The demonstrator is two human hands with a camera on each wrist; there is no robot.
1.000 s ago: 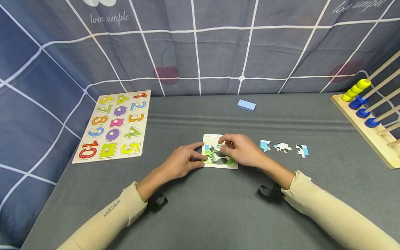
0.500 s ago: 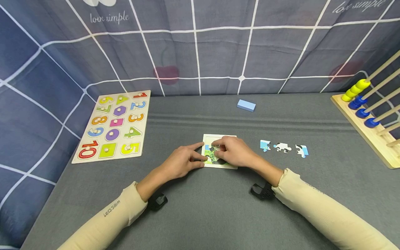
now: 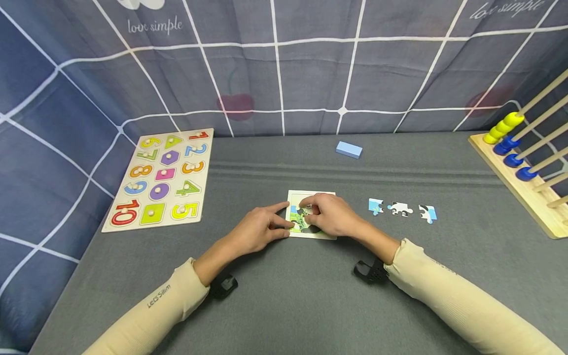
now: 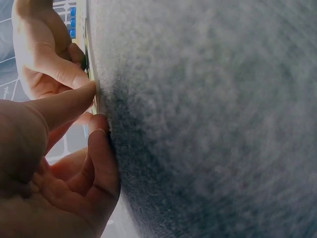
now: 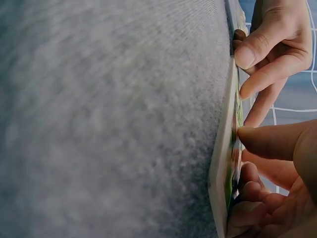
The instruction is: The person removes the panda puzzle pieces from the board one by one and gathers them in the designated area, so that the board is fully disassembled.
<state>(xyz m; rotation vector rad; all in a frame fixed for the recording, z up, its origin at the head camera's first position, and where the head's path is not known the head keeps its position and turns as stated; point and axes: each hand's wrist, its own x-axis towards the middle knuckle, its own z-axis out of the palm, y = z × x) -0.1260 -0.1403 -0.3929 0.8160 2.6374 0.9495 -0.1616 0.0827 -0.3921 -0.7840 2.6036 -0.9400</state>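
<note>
A small framed jigsaw puzzle (image 3: 312, 235) with a green and panda picture lies flat on the grey table. My left hand (image 3: 259, 228) holds its left edge, the thumb low and a finger near the upper corner. Above the puzzle, my right hand (image 3: 334, 215) has thumb and index finger down on a black-and-white jigsaw piece (image 3: 309, 206), which they partly hide. Both wrist views look along the board; the right wrist view shows the frame's side (image 5: 225, 124) and the right thumb (image 5: 262, 141) on the picture.
Three loose jigsaw pieces (image 3: 400, 209) lie in a row right of the puzzle. A number board (image 3: 159, 180) with pegs lies at the left. A blue block (image 3: 349, 150) sits at the back, and a wooden bead rack (image 3: 516, 180) stands at the right. A grid-patterned curtain (image 3: 310, 74) hangs behind.
My right hand has shifted left and settled lower over the puzzle, uncovering part of its upper right frame. My left hand has stayed at the left edge.
</note>
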